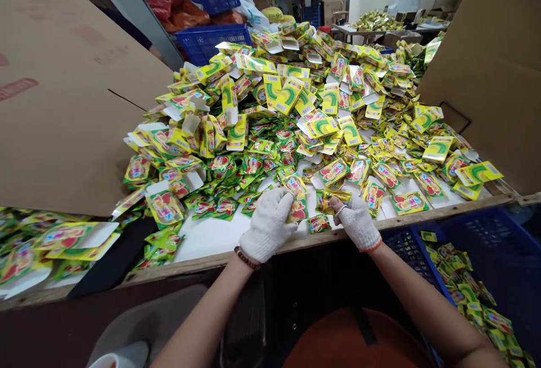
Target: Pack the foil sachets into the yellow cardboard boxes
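My left hand [270, 222], in a white knit glove, is closed around a small yellow-green printed box [297, 194] just above the front of the table. My right hand [355, 218], gloved with the fingertips bare, pinches a shiny yellow sachet [328, 201] between thumb and fingers, to the right of that box. Between the two hands a small green and red sachet [319, 224] lies on the white tabletop. Beyond them green sachets [222, 166] are heaped, with several yellow boxes [333, 172] lying flat nearby.
A tall pile of open-flapped yellow boxes [289, 94] covers the table's back. Cardboard panels stand at left [63, 103] and right [482, 69]. A blue crate [502, 244] with sachets sits below at right. A white cup [122, 357] stands at lower left. The table has a wooden front edge [443, 213].
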### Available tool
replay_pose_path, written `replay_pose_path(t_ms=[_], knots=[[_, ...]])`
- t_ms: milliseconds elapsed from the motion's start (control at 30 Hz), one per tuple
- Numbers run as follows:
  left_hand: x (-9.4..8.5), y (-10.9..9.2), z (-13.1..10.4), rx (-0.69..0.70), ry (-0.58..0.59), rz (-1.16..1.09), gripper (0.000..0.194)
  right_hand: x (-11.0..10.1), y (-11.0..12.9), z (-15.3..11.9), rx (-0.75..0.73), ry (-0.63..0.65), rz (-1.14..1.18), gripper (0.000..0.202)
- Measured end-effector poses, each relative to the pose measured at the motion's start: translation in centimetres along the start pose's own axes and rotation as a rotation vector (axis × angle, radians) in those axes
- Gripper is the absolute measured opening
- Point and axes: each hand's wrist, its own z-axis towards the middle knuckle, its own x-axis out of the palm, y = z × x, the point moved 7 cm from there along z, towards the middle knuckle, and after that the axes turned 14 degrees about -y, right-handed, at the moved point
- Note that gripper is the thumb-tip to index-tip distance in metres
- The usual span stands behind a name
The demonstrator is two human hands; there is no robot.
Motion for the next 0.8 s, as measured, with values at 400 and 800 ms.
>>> replay_pose_path(t_ms=[400,800], knots=[[-1.2,-4.3,-2.8,-0.015,-0.191,-0.022,0.052,1.5,3.3,-0.8,-0.361,0.274,-0.481,0.011],[-1.6,-5.6,-2.7,-0.006,-0.289,-0.023,0.062,1.3,5.5,-1.6,-0.530,0.307,-0.581,0.014]])
